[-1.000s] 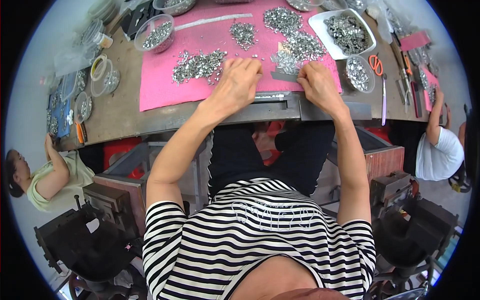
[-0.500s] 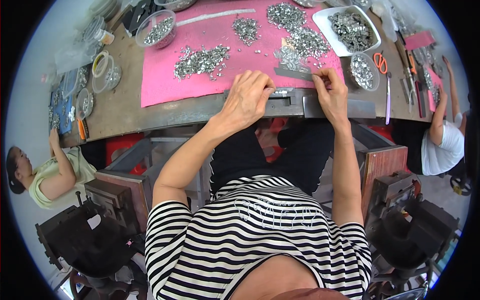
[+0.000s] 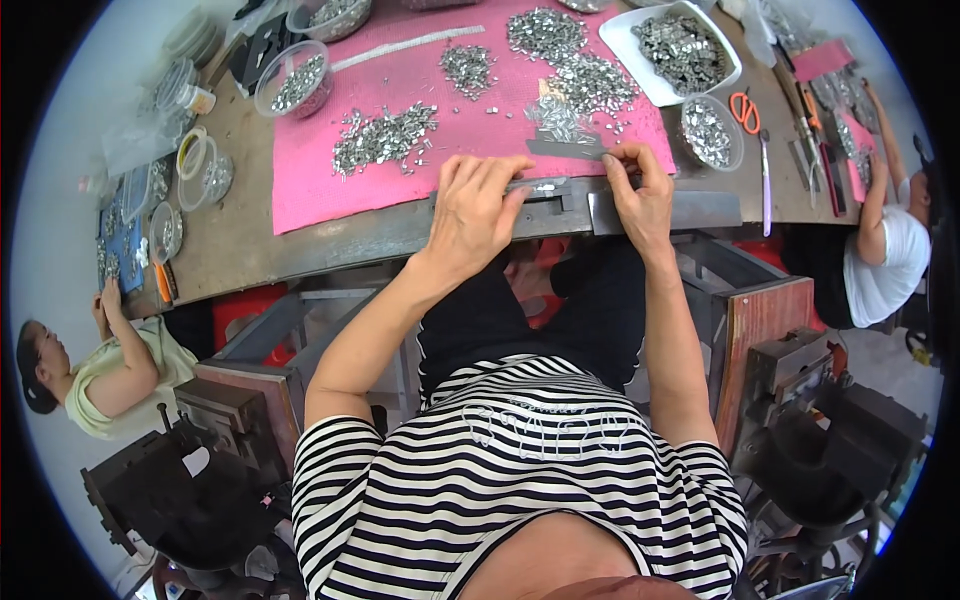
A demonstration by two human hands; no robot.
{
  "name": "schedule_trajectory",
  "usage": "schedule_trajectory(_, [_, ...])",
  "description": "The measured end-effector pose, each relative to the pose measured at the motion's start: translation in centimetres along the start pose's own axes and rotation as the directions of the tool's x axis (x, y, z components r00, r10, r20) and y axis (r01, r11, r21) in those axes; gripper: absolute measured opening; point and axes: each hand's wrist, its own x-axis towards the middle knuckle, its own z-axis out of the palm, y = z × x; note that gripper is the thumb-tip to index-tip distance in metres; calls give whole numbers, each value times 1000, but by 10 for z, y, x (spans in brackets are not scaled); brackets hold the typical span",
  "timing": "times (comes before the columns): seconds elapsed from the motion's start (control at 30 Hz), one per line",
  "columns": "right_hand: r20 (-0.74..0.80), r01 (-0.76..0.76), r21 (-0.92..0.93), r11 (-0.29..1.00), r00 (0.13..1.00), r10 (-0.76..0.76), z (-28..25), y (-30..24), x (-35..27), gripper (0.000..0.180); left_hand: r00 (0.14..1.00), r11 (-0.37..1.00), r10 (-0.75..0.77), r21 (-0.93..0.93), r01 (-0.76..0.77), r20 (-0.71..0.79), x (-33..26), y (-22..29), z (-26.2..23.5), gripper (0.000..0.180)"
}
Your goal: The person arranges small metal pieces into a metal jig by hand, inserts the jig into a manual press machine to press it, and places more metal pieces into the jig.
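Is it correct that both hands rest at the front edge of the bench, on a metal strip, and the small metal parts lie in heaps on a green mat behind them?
Not quite: the mat is pink, not green, as the head view shows. The rest holds: the left hand and right hand are at the front edge of the bench, on the metal strip, and the small metal parts lie in heaps on the mat behind them.

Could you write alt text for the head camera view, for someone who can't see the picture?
Seen from above, a person in a striped shirt rests the left hand and right hand on a grey metal strip at the workbench edge. Beyond lies a pink mat strewn with small silver metal parts; two other people work at either side.
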Motion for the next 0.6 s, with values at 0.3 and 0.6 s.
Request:
schedule_trajectory(0.3, [-78, -83, 173, 981, 992, 98, 1, 11, -2, 10, 933, 942, 269, 135, -306, 239, 86, -11, 49, 15])
schedule_trajectory(0.6, [-67, -62, 130, 990, 995, 71, 1, 5, -1, 9, 880, 915, 303, 147, -376, 367, 94, -19, 59, 16])
